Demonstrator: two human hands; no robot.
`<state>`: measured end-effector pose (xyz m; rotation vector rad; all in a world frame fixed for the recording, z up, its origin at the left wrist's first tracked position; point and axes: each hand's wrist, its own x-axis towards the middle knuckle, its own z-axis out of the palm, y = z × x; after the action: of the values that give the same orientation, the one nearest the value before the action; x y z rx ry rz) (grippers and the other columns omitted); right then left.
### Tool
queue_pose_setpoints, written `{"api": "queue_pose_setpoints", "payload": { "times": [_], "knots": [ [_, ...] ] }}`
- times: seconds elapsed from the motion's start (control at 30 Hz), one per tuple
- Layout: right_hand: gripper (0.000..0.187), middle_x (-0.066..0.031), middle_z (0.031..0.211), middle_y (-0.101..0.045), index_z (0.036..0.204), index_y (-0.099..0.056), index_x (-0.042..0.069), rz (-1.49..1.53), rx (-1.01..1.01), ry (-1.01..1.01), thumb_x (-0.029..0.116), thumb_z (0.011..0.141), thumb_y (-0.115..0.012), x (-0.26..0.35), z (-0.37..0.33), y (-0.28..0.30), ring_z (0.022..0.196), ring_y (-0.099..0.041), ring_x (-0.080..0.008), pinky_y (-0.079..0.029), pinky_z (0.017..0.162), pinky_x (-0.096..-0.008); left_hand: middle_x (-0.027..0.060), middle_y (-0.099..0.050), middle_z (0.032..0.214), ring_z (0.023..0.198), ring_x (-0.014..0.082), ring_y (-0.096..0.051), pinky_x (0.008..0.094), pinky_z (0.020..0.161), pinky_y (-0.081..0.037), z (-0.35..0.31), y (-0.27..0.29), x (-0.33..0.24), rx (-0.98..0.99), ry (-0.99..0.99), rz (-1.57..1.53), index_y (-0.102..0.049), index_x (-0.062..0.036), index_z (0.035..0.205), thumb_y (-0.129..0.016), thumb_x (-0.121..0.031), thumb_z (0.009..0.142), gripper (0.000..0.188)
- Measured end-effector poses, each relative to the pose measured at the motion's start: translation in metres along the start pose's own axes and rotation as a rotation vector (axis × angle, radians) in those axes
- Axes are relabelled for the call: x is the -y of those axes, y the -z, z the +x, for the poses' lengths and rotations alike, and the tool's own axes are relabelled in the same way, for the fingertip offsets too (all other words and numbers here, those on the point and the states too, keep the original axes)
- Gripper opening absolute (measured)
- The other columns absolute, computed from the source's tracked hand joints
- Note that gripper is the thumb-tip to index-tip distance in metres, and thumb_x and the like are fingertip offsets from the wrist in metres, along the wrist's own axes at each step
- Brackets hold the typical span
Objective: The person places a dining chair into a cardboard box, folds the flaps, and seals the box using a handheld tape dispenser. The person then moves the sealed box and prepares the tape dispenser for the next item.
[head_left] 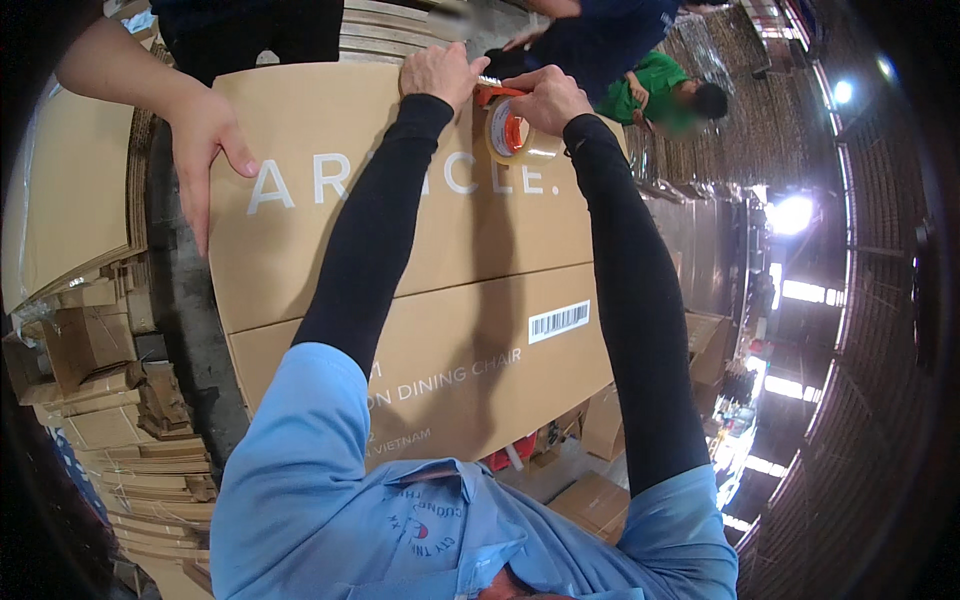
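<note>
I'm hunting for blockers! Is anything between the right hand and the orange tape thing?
Nothing visible: the right hand holds the tape dispenser. The left hand is beside it, at the far edge of the box, not between.

Large brown carton (450,245) with an orange tape dispenser (515,132) by its far edge

The carton is plain cardboard, broad and boxy, and lies a little askew; a thin dark line crosses it, climbing gently to the right, and whether that is a seam or a folded edge cannot be told. Large white lettering spans the part beyond the line, while the nearer part bears smaller pale print and, toward the right, a white barcode label (560,321). The dispenser, right of the middle, has an orange frame and hub, its roll of clear, yellowish tape on the near side, over the lettering
</note>
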<state>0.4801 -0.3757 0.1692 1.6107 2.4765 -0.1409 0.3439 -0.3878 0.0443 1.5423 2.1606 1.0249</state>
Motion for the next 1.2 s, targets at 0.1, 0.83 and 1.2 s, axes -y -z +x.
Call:
{"api": "queue_pose_setpoints", "payload": {
  "times": [0.1, 0.83, 1.2],
  "knots": [
    [0.039, -0.0167, 0.107, -0.073, 0.116, -0.076, 0.021, 0.005, 0.025, -0.006, 0.025, 0.078, -0.068, -0.001, -0.029, -0.008, 0.099, -0.071, -0.0348, -0.056, 0.093, -0.0424, 0.0151, -0.075, 0.101, 0.096, 0.0311, -0.073, 0.0459, 0.082, -0.056, -0.001, -0.002, -0.003, 0.094, -0.068, 0.155, -0.075, -0.0091, 0.106, -0.063, -0.071, 0.080, 0.069],
    [0.022, -0.0204, 0.095, -0.073, 0.100, -0.080, 0.017, 0.182, 0.089, -0.116, 0.025, 0.083, -0.068, -0.009, -0.195, -0.020, 0.091, -0.072, -0.0361, -0.058, 0.081, -0.0447, 0.0210, -0.054, 0.137, 0.128, 0.0369, -0.051, 0.0571, 0.104, -0.038, -0.042, -0.015, -0.046, 0.230, -0.477, 0.440, -0.066, -0.0106, 0.122, -0.049, -0.045, 0.099, 0.044],
    [0.024, -0.0245, 0.094, -0.072, 0.092, -0.075, 0.004, 0.296, -0.077, -0.053, 0.025, 0.083, -0.067, -0.015, -0.225, -0.039, 0.093, -0.071, -0.0383, -0.057, 0.082, -0.0485, 0.0238, -0.033, 0.158, 0.146, 0.0406, -0.030, 0.0626, 0.117, -0.022, -0.248, 0.045, -0.011, 0.293, -0.721, 0.302, -0.058, 0.0009, 0.114, -0.050, -0.027, 0.099, 0.033]
  ]
}}
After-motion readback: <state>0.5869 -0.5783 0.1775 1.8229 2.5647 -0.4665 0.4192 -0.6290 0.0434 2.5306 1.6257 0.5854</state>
